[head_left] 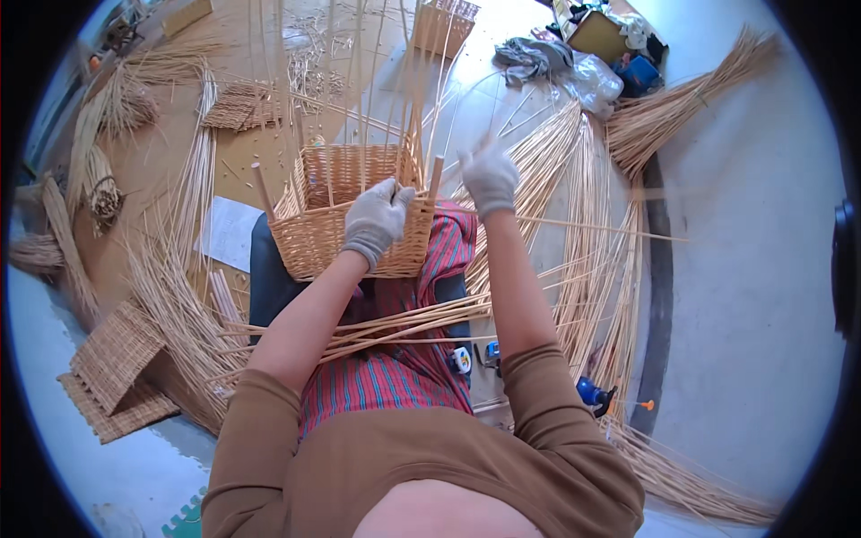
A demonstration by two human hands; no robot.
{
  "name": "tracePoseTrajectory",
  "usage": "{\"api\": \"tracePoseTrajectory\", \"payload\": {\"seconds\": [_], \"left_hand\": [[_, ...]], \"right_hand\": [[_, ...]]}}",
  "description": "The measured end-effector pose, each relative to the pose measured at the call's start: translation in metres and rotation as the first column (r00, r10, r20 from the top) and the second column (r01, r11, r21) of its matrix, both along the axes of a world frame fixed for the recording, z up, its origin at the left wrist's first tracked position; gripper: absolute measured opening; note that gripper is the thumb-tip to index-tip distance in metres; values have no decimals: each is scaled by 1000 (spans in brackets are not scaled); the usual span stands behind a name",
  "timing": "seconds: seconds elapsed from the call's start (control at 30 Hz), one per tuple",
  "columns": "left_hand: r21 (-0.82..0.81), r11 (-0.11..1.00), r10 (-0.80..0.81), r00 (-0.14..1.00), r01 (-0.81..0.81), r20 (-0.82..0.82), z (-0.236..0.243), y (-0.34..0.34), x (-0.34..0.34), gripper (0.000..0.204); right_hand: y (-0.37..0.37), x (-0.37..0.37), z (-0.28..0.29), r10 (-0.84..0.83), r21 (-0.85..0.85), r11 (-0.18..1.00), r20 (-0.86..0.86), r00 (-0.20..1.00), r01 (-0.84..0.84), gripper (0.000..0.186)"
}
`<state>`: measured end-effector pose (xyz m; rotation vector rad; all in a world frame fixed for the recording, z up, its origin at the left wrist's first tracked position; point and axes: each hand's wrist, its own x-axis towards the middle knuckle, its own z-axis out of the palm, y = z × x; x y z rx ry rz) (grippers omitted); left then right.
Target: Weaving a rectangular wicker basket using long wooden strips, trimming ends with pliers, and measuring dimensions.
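Note:
A half-woven wicker basket (350, 235) rests on my lap, with tall upright stakes rising from its walls. Thicker wooden sticks stand at its two near corners. My left hand (377, 217), in a grey-white glove, is closed on the near wall's upper edge, close to the right corner. Just right of the basket, my gloved right hand (490, 179) is raised with its fingers curled. Its fingertips are blurred, and a faint thin streak runs up from them; what they hold is unclear. One long reed (601, 228) stretches rightward from near the basket's right corner.
Loose reeds (413, 321) lie across my lap on a striped red cloth (386, 381). Long reed bundles (583, 179) spread on the right, with a tied bundle (673, 112) beyond. Woven panels (117, 359) lie at left, near a paper sheet (229, 233). A second basket (444, 29) stands far ahead.

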<state>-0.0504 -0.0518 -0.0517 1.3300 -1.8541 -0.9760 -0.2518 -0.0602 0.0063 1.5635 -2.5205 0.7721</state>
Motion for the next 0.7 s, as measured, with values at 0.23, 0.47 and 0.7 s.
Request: {"api": "tracePoseTrajectory", "payload": {"seconds": [0.23, 0.47, 0.7], "left_hand": [[-403, 907, -21, 944, -120, -328, 62, 12, 52, 31], [192, 975, 221, 570, -111, -791, -4, -41, 152, 43], [310, 941, 247, 348, 136, -904, 60, 88, 92, 43]], "right_hand": [[85, 38, -9, 277, -474, 828, -118, 954, -299, 15], [149, 149, -107, 269, -151, 962, 674, 688, -227, 90], [120, 144, -109, 60, -142, 988, 696, 715, 55, 108]]}}
